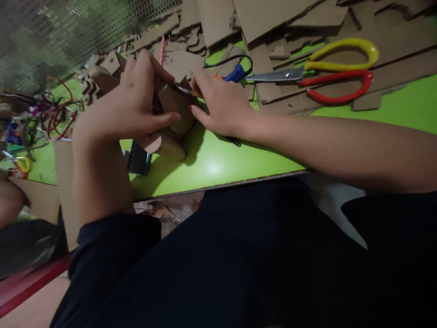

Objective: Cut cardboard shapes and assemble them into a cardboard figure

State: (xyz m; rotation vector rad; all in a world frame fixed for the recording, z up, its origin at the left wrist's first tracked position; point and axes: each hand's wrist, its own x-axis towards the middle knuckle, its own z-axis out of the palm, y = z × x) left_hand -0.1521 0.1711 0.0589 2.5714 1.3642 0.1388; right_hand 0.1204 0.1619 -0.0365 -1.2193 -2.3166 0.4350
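A small cardboard piece (177, 109) with curved sides stands on the green table (218, 159) between my hands. My left hand (136, 100) holds this piece, its thumb and fingers around the left side. My right hand (221, 102) is closed on a small cutter, whose thin metal blade (184, 89) lies at the top edge of the cardboard. Most of the cutter's handle is hidden by my fingers. Below my left hand a rounded cardboard part (167, 146) shows, and beside it lies a dark flat object (139, 158).
Scissors (303, 75) with yellow and red handles lie behind my right forearm, next to a blue tool (235, 73) with a black cable. Cardboard scraps (273, 18) pile along the back. Tangled wires (59, 114) are at left, near another person's arm (10, 200).
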